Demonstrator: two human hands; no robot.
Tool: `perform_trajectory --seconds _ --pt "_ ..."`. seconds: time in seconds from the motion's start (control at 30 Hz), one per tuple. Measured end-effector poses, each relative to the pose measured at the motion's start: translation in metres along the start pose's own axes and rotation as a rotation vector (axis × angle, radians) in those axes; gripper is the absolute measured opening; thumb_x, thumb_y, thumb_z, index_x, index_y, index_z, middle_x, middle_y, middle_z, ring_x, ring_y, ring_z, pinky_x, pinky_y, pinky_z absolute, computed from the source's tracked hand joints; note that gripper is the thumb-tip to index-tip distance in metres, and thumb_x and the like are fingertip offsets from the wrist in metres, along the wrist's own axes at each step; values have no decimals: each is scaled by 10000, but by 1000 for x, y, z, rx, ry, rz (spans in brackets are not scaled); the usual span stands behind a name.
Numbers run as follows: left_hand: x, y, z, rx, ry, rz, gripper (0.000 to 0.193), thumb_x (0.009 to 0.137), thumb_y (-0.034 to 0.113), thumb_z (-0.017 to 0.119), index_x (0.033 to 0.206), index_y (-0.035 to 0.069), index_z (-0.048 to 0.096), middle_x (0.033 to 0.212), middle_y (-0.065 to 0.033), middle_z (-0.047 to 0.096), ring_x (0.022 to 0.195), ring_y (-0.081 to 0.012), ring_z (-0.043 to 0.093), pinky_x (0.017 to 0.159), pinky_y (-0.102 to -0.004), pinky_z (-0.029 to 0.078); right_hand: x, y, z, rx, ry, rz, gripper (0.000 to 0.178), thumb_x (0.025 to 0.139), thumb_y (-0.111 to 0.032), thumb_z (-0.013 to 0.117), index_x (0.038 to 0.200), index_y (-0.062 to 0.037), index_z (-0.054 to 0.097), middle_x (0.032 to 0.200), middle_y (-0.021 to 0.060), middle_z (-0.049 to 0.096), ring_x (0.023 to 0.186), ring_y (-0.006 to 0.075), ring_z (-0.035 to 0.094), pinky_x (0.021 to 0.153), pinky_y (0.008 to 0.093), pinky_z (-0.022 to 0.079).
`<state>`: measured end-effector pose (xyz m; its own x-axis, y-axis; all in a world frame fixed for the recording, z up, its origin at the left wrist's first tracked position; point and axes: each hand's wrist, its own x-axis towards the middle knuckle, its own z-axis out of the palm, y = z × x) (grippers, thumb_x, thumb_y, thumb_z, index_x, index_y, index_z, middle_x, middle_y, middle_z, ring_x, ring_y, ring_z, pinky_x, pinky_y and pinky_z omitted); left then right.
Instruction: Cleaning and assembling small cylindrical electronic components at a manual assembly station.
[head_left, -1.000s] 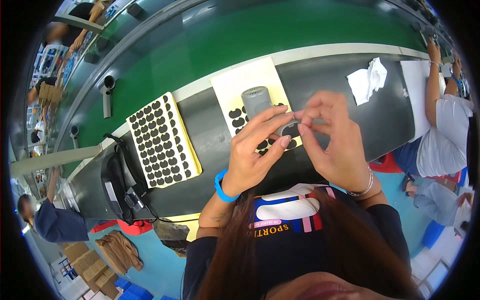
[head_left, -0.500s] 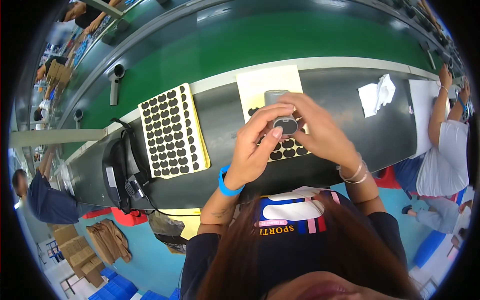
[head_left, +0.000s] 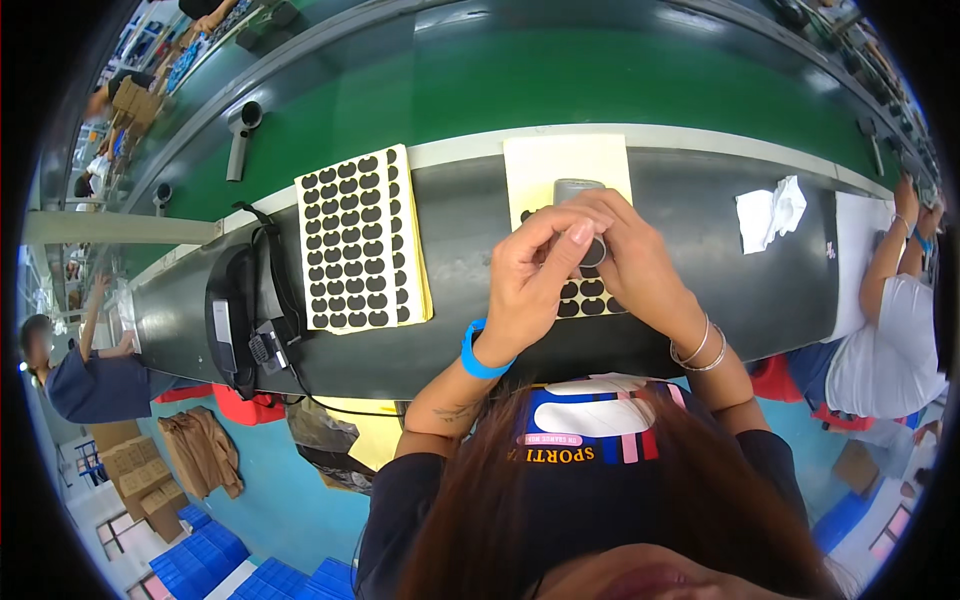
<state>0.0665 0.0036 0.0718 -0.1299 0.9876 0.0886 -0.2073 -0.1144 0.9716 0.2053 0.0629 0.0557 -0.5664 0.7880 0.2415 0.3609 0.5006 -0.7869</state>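
Between my hands is a grey device [head_left: 577, 187], apparently a hair dryer like those on the belt; most of it is hidden by my fingers. My left hand [head_left: 535, 265] is closed round its left side, the thumb raised over the rounded end that faces me. From the right, my right hand [head_left: 640, 255] wraps its other side, fingers meeting the left ones on top. Both hands are above a pale yellow sheet [head_left: 570, 160] of black oval stickers, which lies on the dark table. Whether a sticker is pinched between the fingers cannot be made out.
A stack of sticker sheets [head_left: 350, 240] lies to the left, beside a black bag [head_left: 230, 315] with a strap. Crumpled white paper [head_left: 770, 215] is at the right. Beyond the table runs a green belt [head_left: 460, 85] carrying a grey hair dryer [head_left: 242, 140]. Co-workers sit at both sides.
My left thumb has moved up across the device's end, so the dark oval face seen before is now mostly covered. The view has shifted slightly; the device stays in both hands.
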Motion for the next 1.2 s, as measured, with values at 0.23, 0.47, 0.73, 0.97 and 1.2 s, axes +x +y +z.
perform_trajectory --seconds 0.23,0.47,0.73,0.97,1.2 --pt "11 -3 -6 -84 -37 -50 244 973 179 497 1040 4 654 1056 -75 673 681 -68 556 579 -191 448 11 4 -9 42 -21 16 441 653 170 497 1050 4 594 1093 143 592 1000 351 601 823 371 499" --pt "10 -15 -25 -54 -108 53 258 977 142 469 1074 -19 646 1090 -127 671 684 -79 590 614 -223 507 33 3 -30 -59 -184 -193 481 691 167 483 1113 -27 608 1242 136 559 1115 331 572 922 375 469" --pt "16 -56 -49 607 29 226 330 825 155 692 1131 49 629 1217 -111 600 1001 -225 582 842 -341 483 163 153 -111 -1017 -98 -355 399 695 125 534 1070 -11 549 1307 152 496 1077 362 520 946 406 436" --pt "11 -72 -71 1003 -343 168 876 630 367 828 1381 145 436 1513 -141 251 1432 -358 123 1128 -593 17 142 133 -116 -945 -137 -120 562 733 125 528 1268 -43 480 1360 157 467 1177 356 496 980 413 426" --pt "12 -68 -59 1165 -181 190 968 597 445 822 1399 108 397 1439 -143 343 1370 -372 236 1088 -642 57 47 57 -47 -222 -144 -165 250 848 -31 592 1097 -24 604 1179 156 601 1087 353 575 930 382 459"
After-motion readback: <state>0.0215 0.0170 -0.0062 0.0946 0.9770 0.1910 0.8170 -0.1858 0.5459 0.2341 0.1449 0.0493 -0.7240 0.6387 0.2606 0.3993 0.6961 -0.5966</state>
